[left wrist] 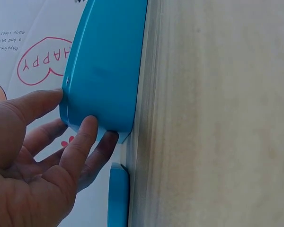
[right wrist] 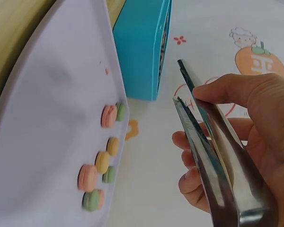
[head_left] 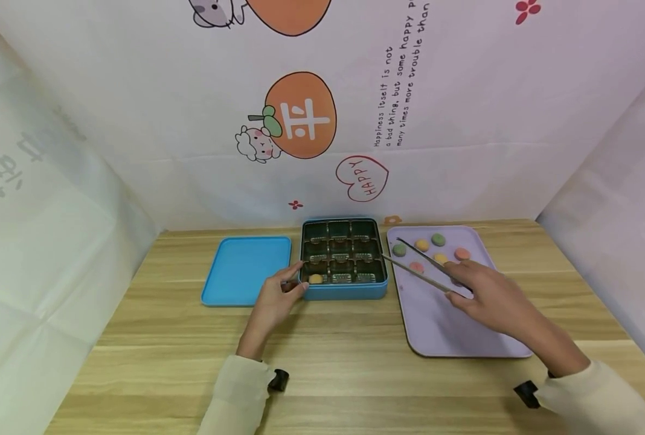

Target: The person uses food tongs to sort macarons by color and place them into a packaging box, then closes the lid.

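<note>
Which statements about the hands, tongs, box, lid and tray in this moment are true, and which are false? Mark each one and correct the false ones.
1. The right hand holds metal tongs. True.
2. The left hand grips the tray. False: the left hand is at a corner of the blue box.
3. A yellow macaron sits in the box's near-left compartment. True.
4. The tongs' tips pinch a macaron. False: the tips are apart, with nothing between them.
5. The blue lid lies to the left of the box. True.
6. Every macaron on the tray is green. False: the purple tray also bears pink macarons.
</note>
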The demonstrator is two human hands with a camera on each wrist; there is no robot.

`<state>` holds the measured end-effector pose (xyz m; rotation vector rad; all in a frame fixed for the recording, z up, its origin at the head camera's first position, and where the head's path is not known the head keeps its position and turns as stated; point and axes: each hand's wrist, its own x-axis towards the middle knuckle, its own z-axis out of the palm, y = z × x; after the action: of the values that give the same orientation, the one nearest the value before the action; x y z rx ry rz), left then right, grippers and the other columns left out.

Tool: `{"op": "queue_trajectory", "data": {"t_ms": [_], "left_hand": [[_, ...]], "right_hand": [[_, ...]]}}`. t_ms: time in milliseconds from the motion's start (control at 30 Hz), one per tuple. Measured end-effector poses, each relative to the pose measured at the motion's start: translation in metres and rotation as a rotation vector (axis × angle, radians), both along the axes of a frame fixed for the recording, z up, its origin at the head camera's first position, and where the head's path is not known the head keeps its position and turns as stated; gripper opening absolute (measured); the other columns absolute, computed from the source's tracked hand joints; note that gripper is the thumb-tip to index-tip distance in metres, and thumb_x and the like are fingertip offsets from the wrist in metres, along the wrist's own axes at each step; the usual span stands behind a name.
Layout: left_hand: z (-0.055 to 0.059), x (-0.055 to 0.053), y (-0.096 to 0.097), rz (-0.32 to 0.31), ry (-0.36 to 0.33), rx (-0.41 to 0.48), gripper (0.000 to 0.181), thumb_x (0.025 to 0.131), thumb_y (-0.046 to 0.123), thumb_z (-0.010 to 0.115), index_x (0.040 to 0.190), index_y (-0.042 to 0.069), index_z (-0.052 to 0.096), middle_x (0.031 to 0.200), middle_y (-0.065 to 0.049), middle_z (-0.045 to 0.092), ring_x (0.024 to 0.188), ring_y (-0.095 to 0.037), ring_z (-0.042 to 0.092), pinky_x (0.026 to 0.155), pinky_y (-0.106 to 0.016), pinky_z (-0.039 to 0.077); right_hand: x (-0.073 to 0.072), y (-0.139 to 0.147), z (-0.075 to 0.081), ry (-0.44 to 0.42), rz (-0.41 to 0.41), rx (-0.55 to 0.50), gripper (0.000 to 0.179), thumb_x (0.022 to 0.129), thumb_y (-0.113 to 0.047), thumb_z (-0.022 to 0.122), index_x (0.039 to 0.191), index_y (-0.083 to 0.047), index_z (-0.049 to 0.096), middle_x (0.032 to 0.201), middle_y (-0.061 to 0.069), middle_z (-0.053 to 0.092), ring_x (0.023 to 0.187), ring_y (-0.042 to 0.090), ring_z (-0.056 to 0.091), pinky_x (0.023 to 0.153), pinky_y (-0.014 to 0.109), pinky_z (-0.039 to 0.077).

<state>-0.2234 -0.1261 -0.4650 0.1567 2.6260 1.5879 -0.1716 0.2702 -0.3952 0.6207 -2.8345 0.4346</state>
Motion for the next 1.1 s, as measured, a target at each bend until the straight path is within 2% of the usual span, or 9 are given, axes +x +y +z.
{"op": "queue_trajectory", "data": {"t_ms": [67,167,267,400,500,633,767,967,1100], "left_hand": [[0.0,0.0,0.0,0.002,-0.005,0.002,0.055,0.102,0.019,0.07,0.155,0.017,0.054,0.163,-0.015,0.045,0.127,-0.032,0.065,0.085,-0.036,0.056],[0.0,0.0,0.0,0.006,-0.009,0.003,0.055,0.102,0.019,0.07,0.155,0.018,0.054,0.164,-0.015,0.045,0.128,-0.032,0.065,0.085,-0.036,0.057],[0.0,0.0,0.0,0.004,-0.012,0.012,0.055,0.102,0.018,0.07,0.155,0.018,0.054,0.163,-0.016,0.045,0.123,-0.031,0.066,0.078,-0.033,0.054],[0.0,-0.001,0.0,-0.003,-0.016,0.022,0.055,0.102,0.017,0.07,0.155,0.017,0.054,0.163,-0.018,0.045,0.111,-0.026,0.067,0.067,-0.03,0.046],[0.0,-0.001,0.0,-0.005,-0.016,0.023,0.055,0.102,0.017,0.07,0.155,0.017,0.054,0.163,-0.018,0.045,0.104,-0.024,0.066,0.064,-0.03,0.044],[-0.001,-0.001,0.0,-0.004,-0.012,0.021,0.055,0.102,0.017,0.07,0.155,0.017,0.054,0.163,-0.018,0.045,0.114,-0.028,0.067,0.07,-0.03,0.048],[0.0,0.0,0.0,-0.002,-0.011,0.018,0.055,0.102,0.017,0.07,0.155,0.017,0.054,0.163,-0.018,0.045,0.124,-0.031,0.065,0.075,-0.031,0.05],[0.0,0.0,0.0,-0.001,-0.014,0.021,0.056,0.102,0.018,0.07,0.155,0.017,0.054,0.164,-0.019,0.044,0.124,-0.032,0.066,0.072,-0.031,0.048],[0.0,0.0,0.0,-0.002,-0.011,0.023,0.055,0.102,0.018,0.07,0.155,0.016,0.054,0.163,-0.019,0.044,0.123,-0.032,0.066,0.071,-0.031,0.048]], "right_hand": [[-0.001,0.005,-0.002,0.005,-0.003,-0.003,0.035,0.085,-0.011,0.082,0.117,-0.004,0.072,0.094,0.003,0.069,0.082,0.018,0.061,0.064,0.04,0.05],[-0.001,0.011,-0.004,0.005,-0.02,-0.003,0.036,0.085,-0.01,0.083,0.118,-0.002,0.072,0.097,0.007,0.071,0.08,0.019,0.06,0.062,0.038,0.048],[-0.001,0.017,-0.005,-0.015,-0.051,0.01,0.046,0.085,-0.01,0.083,0.128,0.001,0.071,0.089,0.007,0.067,0.072,0.016,0.054,0.058,0.034,0.043],[-0.001,0.025,-0.008,-0.063,-0.09,0.024,0.05,0.087,-0.012,0.082,0.133,0.004,0.068,0.078,0.0,0.054,0.066,0.013,0.044,0.056,0.03,0.035],[-0.002,0.03,-0.012,-0.072,-0.101,0.018,0.053,0.087,-0.012,0.083,0.132,0.008,0.067,0.081,0.003,0.06,0.067,0.014,0.047,0.057,0.031,0.036],[-0.004,0.037,-0.016,-0.069,-0.11,0.016,0.054,0.085,-0.012,0.084,0.13,0.011,0.066,0.089,0.011,0.068,0.07,0.016,0.052,0.058,0.034,0.04],[-0.006,0.044,-0.02,-0.094,-0.129,0.02,0.053,0.085,-0.013,0.084,0.128,0.012,0.066,0.093,0.016,0.07,0.07,0.018,0.053,0.058,0.036,0.041],[-0.009,0.053,-0.026,-0.149,-0.167,0.016,0.048,0.086,-0.013,0.083,0.124,0.013,0.067,0.096,0.02,0.07,0.071,0.021,0.054,0.057,0.037,0.042],[-0.011,0.056,-0.029,-0.183,-0.187,0.009,0.047,0.087,-0.013,0.081,0.124,0.012,0.067,0.094,0.019,0.069,0.07,0.022,0.052,0.056,0.036,0.04]]}}
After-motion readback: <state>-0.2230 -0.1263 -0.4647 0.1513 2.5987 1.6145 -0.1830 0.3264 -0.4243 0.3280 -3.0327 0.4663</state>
